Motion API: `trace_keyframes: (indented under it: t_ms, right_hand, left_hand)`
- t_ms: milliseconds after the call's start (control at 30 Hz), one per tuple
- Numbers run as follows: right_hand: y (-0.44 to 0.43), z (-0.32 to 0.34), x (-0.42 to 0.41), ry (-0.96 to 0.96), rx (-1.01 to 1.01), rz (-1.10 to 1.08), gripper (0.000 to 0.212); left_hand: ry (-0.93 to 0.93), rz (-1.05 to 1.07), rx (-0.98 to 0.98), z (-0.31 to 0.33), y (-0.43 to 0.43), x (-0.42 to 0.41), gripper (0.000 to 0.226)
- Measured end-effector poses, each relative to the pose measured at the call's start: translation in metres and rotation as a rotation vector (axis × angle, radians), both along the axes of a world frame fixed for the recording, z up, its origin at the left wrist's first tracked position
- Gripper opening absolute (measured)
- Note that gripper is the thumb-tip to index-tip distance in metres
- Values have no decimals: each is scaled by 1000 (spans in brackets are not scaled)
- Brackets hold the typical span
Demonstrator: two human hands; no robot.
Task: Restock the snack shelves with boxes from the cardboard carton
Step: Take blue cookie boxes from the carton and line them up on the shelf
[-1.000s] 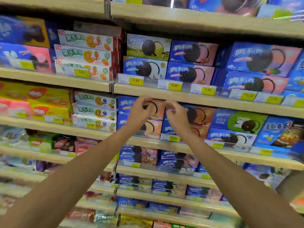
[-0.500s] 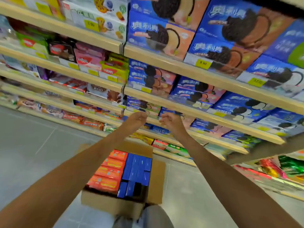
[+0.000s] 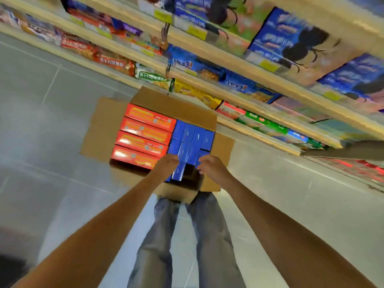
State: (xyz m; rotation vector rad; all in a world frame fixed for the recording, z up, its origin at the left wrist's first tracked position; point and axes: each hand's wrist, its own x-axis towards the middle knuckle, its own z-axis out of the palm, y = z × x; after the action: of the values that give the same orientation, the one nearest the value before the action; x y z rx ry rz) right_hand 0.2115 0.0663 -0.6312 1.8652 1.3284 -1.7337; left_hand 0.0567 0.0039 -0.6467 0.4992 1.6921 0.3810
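Your left hand (image 3: 167, 163) and right hand (image 3: 211, 166) are over the near blue boxes (image 3: 191, 140) in the carton (image 3: 104, 129) on the floor (image 3: 52, 121); blur hides whether the fingers (image 3: 202, 167) grip any. Red boxes (image 3: 143, 133) lie left.

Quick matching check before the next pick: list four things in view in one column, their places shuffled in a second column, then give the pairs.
Things:
1. red boxes
2. blue boxes
3. cardboard carton
4. green packet

Places:
A. on the lowest shelf
B. on the floor, flaps open
C. left half of the carton
D. right half of the carton

Pairs: 1-C, 2-D, 3-B, 4-A
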Motion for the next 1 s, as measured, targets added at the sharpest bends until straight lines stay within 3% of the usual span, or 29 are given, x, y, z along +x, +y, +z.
trace_keyframes:
  t_ms: [133,267,333,433,533,633,800,900,1000]
  right_hand:
    - [-23,-83,4,-24,-98,-6,32]
    - [-36,-145,9,-61,-148,47,35]
    - [-37,-177,10,-73,-162,64,39]
    - [-37,-206,7,-68,-211,72,43]
    - [-41,-238,2,-70,-254,81,46]
    - [-46,-260,-7,-75,-282,70,43]
    - [-55,-285,-11,-75,-319,-36,42]
    - [-53,-285,-9,-83,-317,-110,21]
    - [-52,-285,-4,-97,-299,-100,32]
  left_hand:
    - [-9,36,-105,-78,-21,6,39]
    - [-32,18,-176,-141,-36,11,22]
    - [-25,25,-188,-171,-42,14,34]
    - [-38,-20,-224,-206,-48,19,23]
    - [-82,-33,-296,-240,-53,24,42]
    - [-77,-45,-304,-258,-60,28,58]
    - [-76,76,-231,-273,-65,35,43]
    - [-118,47,-237,-275,-63,38,41]
    - [-185,29,-219,-271,-63,44,39]
